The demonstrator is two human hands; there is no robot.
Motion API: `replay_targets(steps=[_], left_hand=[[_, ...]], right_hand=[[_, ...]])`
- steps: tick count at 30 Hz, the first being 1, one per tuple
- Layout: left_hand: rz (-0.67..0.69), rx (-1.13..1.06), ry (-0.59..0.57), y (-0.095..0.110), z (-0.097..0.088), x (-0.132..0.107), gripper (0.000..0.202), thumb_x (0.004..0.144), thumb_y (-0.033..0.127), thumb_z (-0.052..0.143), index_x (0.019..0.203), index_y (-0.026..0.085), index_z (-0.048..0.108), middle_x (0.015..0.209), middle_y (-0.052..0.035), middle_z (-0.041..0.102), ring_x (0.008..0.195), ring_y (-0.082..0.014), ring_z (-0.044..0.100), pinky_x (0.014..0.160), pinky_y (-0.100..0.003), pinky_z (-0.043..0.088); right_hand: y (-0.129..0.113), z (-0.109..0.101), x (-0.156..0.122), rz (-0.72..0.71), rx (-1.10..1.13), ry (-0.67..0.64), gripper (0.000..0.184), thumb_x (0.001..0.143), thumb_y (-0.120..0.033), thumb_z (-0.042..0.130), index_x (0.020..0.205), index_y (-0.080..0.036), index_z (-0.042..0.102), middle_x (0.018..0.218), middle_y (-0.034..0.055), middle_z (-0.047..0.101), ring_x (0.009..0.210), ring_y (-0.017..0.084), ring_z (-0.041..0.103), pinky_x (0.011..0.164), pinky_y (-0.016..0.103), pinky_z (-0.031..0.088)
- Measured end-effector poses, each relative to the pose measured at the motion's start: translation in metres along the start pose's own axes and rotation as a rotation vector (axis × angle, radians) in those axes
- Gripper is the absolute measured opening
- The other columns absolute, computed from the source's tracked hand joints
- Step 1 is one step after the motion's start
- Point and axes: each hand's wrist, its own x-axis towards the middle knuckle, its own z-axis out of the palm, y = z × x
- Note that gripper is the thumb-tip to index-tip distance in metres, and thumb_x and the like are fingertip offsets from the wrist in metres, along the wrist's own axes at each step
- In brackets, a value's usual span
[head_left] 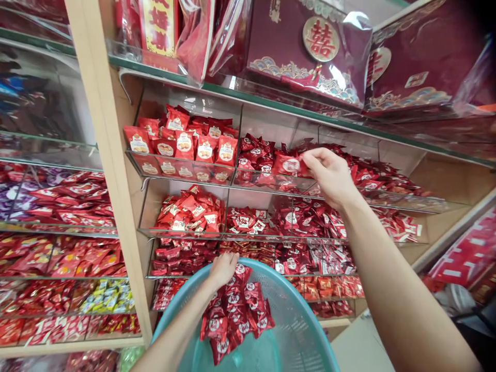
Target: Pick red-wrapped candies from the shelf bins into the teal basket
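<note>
My right hand pinches the corner of a red candy packet with a pale round label. It holds the packet in front of the upper tray's clear lip, beside a heap of similar dark red packets. Lower down, my left hand is closed on the far rim of a turquoise plastic basket; its fingertips are partly hidden. Inside the basket, several dark red packets lie in a pile against the left side, just below that hand.
Clear-fronted shelf trays hold brighter red packets and other red sweets. Above runs a glass shelf with maroon gift boxes. A wooden upright divides this unit from the left shelves, where yellow packets lie.
</note>
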Motion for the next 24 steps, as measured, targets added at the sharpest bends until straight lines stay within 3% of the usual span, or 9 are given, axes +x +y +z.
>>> replay_targets(steps=[4,8,12,18,24], left_hand=[[-0.001,0.004,-0.025,0.006,0.0,0.001,0.047,0.092,0.04,0.023,0.073,0.018,0.059,0.077,-0.0063,0.067,0.073,-0.0174,0.061,0.064,-0.026,0.034],[0.0,-0.001,-0.028,0.008,0.003,0.003,0.046,0.092,0.04,0.024,0.075,0.018,0.06,0.079,-0.0063,0.068,0.076,-0.0174,0.061,0.065,-0.025,0.034],[0.018,0.023,-0.048,0.006,0.01,0.005,0.048,0.092,0.042,0.023,0.076,0.018,0.061,0.08,-0.0058,0.068,0.077,-0.0173,0.06,0.065,-0.025,0.034],[0.024,0.039,-0.08,0.005,0.015,0.005,0.049,0.092,0.043,0.023,0.08,0.018,0.063,0.081,-0.0064,0.069,0.078,-0.0179,0.061,0.066,-0.026,0.035],[0.025,0.031,-0.089,-0.003,0.017,0.004,0.048,0.091,0.043,0.024,0.08,0.019,0.064,0.081,-0.0057,0.069,0.08,-0.0179,0.061,0.068,-0.025,0.036]], right_hand=[[0.012,-0.006,-0.072,0.203,0.197,0.003,0.018,0.078,-0.039,0.061,0.081,-0.021,0.055,0.072,-0.0025,0.056,0.062,0.009,0.055,0.057,0.021,0.048],[0.047,0.021,-0.16,0.625,0.539,-0.095,0.023,0.079,-0.043,0.06,0.084,-0.023,0.048,0.063,-0.0053,0.055,0.05,0.009,0.055,0.047,0.02,0.043],[0.086,0.049,-0.224,0.947,0.773,0.0,0.03,0.072,-0.041,0.068,0.085,-0.023,0.047,0.068,-0.0055,0.058,0.052,0.007,0.055,0.044,0.016,0.038],[0.114,0.055,-0.254,1.168,0.941,0.073,0.026,0.067,-0.031,0.074,0.082,-0.021,0.055,0.068,-0.0047,0.059,0.059,0.007,0.055,0.058,0.017,0.045],[0.109,0.053,-0.258,1.15,0.923,-0.084,0.022,0.069,-0.033,0.072,0.082,-0.022,0.058,0.084,-0.0022,0.064,0.074,0.01,0.058,0.068,0.022,0.047]])
